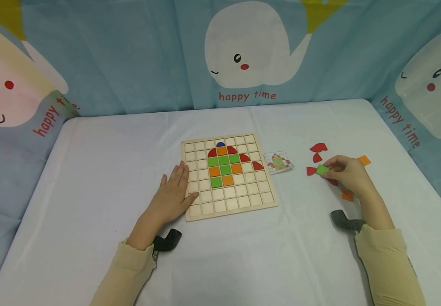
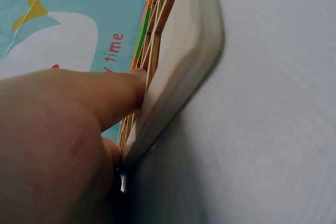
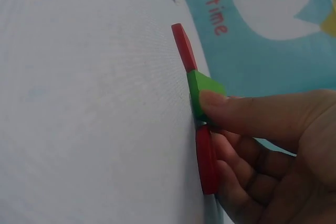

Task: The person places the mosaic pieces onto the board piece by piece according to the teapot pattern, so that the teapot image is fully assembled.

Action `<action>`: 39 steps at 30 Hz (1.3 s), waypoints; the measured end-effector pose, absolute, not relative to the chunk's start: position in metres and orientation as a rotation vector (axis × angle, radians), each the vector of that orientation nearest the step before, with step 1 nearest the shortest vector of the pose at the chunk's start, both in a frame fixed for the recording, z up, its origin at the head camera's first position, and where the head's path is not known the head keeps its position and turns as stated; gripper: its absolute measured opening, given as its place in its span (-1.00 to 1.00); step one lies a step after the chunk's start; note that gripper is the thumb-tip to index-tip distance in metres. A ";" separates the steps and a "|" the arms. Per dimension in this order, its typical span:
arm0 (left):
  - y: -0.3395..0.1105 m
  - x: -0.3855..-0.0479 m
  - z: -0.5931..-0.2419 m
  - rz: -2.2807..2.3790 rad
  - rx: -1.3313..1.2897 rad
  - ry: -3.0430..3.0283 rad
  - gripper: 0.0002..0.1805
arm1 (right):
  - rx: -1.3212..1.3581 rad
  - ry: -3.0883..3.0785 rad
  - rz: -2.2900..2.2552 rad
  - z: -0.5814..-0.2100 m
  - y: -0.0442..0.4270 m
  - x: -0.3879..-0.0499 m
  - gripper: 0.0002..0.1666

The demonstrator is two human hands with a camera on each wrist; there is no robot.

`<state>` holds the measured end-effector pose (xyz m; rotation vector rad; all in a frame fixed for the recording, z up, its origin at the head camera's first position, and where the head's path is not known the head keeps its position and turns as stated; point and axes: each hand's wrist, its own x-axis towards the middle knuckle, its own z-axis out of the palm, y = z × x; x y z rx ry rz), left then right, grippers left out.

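A light wooden grid board point(image 1: 248, 192) lies on the table, with green, orange, red and blue pieces set in its squares. My left hand point(image 1: 169, 193) rests on the board's left edge, fingers extended, the thumb point(image 2: 118, 95) over the rim in the left wrist view. To the right of the board, my right hand point(image 1: 348, 173) pinches a green square piece point(image 1: 322, 170) between thumb and fingers, close to the tabletop. Red pieces point(image 1: 318, 147) lie around it, one red piece point(image 3: 207, 161) just below the fingers in the right wrist view.
A small printed pattern card point(image 1: 278, 162) lies against the board's right side. Orange squares point(image 1: 364, 160) lie beyond and below the right hand. Dark wrist-worn devices point(image 1: 168, 240) sit at both cuffs. A blue whale-print curtain point(image 1: 136, 55) stands behind the white table point(image 1: 120, 148).
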<state>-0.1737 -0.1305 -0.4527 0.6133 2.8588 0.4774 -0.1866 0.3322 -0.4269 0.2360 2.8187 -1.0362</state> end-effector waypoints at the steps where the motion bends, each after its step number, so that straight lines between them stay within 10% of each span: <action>1: -0.131 -0.173 -0.452 0.478 0.612 2.859 -0.13 | 0.237 2.823 -1.043 -0.427 0.332 -0.186 -0.70; 39: -0.131 -0.174 -0.453 0.497 0.621 2.856 -0.13 | 0.239 2.791 -1.482 -0.432 0.321 -0.189 -0.57</action>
